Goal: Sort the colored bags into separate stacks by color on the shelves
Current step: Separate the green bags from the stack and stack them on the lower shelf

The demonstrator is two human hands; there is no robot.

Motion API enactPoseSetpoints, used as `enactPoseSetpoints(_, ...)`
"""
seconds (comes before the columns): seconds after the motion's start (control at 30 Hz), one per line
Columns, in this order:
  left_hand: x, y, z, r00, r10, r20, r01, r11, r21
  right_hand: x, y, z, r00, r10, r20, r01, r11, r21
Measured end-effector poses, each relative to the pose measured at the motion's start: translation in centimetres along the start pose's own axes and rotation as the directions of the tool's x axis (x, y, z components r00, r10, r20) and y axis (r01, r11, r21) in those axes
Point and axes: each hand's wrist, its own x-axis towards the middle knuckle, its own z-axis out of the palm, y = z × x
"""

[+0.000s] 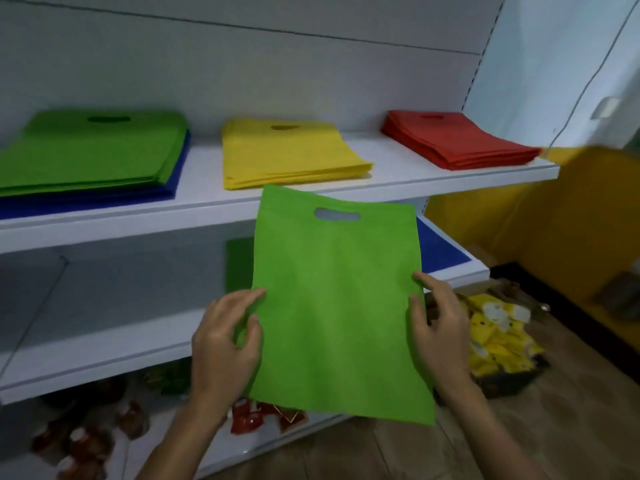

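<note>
Left hand point(225, 337) and right hand point(440, 327) pinch opposite edges of the green bag point(336, 306) below the yellow stack point(291, 154), apparently to hold it flat for stacking.

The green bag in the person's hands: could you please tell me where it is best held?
Pinch the green bag at its two side edges, about mid-height, left hand from the left and right hand from the right. It is a thin, flat sheet held upright; two edge grips keep it spread.
</note>
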Motion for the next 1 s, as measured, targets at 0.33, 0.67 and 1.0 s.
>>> enactPoseSetpoints(0.33,-9.4,-5.6,5.8,0.969,-0.182,0.165,0.163,0.979,0.123,-5.1,8.8,2.1,0.961,0.160,0.225,-0.148,0.987,-0.067)
enactPoseSetpoints(0.67,-2.2,-19.5,10.7,0.950,-0.254,0.183,0.189,0.930,0.314,2.9,14.8,20.1,0.869,0.056,0.491,-0.011,0.996,-0.094)
enactPoseSetpoints(1.0,5.0,-30.3,15.8,0.907,-0.301,0.294,0.127,0.862,0.492,9.4,18.2,34.3,0.781,0.083,0.619,0.142,0.942,-0.305)
